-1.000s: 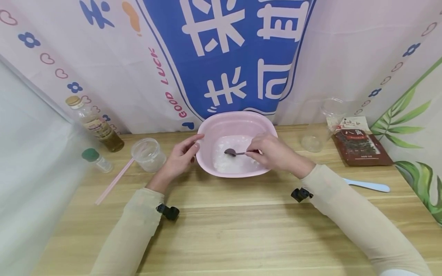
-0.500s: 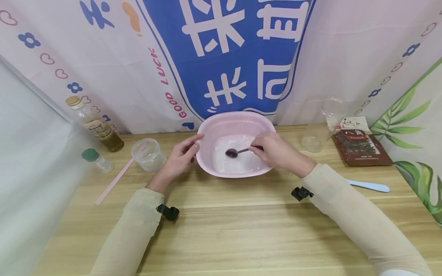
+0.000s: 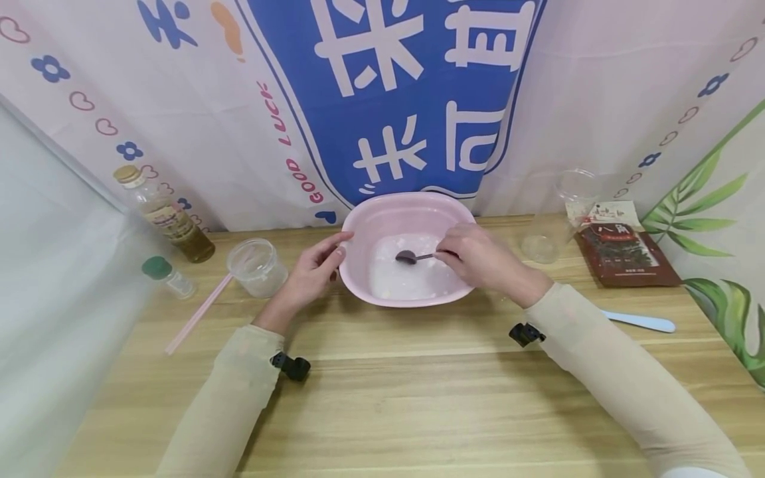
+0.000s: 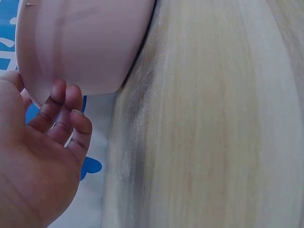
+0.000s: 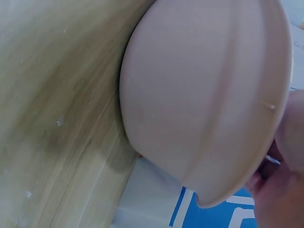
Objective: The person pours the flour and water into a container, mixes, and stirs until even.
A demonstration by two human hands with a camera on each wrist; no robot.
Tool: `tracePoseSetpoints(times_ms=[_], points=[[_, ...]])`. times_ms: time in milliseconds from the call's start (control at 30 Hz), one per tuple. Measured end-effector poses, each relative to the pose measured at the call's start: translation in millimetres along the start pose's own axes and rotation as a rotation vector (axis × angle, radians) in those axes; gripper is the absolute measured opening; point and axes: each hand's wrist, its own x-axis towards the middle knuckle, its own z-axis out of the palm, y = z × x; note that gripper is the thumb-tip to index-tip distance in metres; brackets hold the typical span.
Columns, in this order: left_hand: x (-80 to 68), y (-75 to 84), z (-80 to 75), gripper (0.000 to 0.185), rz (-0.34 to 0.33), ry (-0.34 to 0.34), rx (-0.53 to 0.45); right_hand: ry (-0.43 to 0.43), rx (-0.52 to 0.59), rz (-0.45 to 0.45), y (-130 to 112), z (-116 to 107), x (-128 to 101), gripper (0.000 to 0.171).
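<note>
Both hands work at the worktop's back edge: right hand [image 3: 475, 260] pinches a spoon [image 3: 414, 256] inside the basin [image 3: 412, 209]; left hand [image 3: 311, 272], fingers relaxed, touches its rim.

Near table [image 3: 382, 411] offers open passage; a cup [image 3: 257, 267], straw [image 3: 197, 313] and bottles [image 3: 164, 216] crowd the basin's [image 3: 382, 216] left, while a tumbler [image 3: 558, 216], packet [image 3: 624, 252] and spatula [image 3: 636, 321] obstruct its right.
</note>
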Motion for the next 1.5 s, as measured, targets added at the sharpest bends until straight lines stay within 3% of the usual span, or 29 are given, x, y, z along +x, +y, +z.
tracePoseSetpoints(times_ms=[367, 667, 800, 1167, 1267, 1500], points=[[-1.1, -1.5, 0.1, 0.042, 0.007, 0.006, -0.016, -0.046, 0.06, -0.212, -4, -3, -3, 0.01], [-1.0, -2.0, -0.1, 0.042, -0.007, 0.003, -0.008, -0.017, 0.112, -0.33, -4, -1, -5, 0.014], [-0.6, -2.4, -0.1, 0.042, -0.01, 0.001, -0.004, -0.008, 0.087, -0.284, -6, 0, -4, 0.014], [-0.7, -1.3, 0.8, 0.042, -0.002, -0.001, 0.002, 0.027, -0.109, -0.01, -3, 2, 4, 0.015], [0.1, -2.2, 0.5, 0.042, 0.001, -0.001, 0.001, 0.013, -0.066, -0.007, -4, 2, 6, 0.013], [0.8, -2.7, 0.6, 0.041, 0.013, 0.002, -0.007, -0.041, 0.079, -0.111, -11, 3, 5, 0.013]])
